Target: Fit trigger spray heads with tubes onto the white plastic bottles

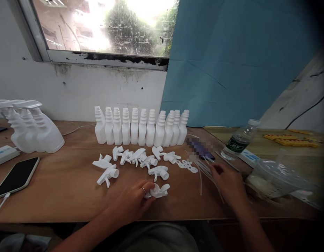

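Note:
My left hand (137, 197), with a ring on one finger, grips a white trigger spray head (162, 191) near the table's front edge. The spray head lies on its side, its round collar facing up. To the right, my right hand (227, 180) pinches a thin white tube (207, 159) above a small bundle of similar tubes (203, 168). Small white ring washers (186, 165) lie left of the tubes. Beyond my left hand are several loose spray heads (138, 155). Behind them, a row of white bottles without tops (134, 127) stands upright.
Bottles with spray heads fitted (45, 131) stand at the left. A charging phone (16, 176) and a white power strip (6, 154) lie nearby. At the right are a water bottle (237, 143), a dark blue object (201, 148) and a clear plastic container (277, 176).

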Tool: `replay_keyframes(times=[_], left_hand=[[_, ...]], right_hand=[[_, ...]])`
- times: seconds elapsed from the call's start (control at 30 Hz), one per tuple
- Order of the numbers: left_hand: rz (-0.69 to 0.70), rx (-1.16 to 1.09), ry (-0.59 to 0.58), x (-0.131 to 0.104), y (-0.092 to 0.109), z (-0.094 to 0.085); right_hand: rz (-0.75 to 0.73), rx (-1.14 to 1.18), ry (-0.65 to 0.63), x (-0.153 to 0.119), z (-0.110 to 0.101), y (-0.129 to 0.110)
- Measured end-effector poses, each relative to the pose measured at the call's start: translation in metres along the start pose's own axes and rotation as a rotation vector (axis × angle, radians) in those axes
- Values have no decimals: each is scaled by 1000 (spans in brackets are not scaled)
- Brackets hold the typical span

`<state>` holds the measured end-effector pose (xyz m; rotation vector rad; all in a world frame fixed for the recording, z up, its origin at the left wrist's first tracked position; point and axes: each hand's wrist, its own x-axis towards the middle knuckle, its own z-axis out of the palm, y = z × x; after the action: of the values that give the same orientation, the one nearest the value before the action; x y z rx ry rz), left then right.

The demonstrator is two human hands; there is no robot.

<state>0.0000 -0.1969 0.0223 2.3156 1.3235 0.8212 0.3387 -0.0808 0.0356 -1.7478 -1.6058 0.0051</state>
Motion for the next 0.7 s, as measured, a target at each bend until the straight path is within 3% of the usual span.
replay_keyframes(times=[0.1,0.17,0.3,0.37,0.47,0.57,0.7], left_hand=[[-29,-14,-9,1,2,2],[-75,-42,-3,1,2,4],[-151,-79,-13,1,2,6],[-121,-48,-32,1,2,5],[-90,-11,-62,0,3,3],[-88,-15,-69,1,4,4],[-86,-29,-55,2,3,6]], right_hand=[[57,578,106,-8,-7,-38],[80,1001,38,-16,-8,-69],[124,1546,-483,-36,1,-128],[178,1699,-686,-47,9,-150],[199,1801,-869,-61,21,-170],[136,1823,-921,-71,31,-178],[35,1859,-842,-76,37,-178]])
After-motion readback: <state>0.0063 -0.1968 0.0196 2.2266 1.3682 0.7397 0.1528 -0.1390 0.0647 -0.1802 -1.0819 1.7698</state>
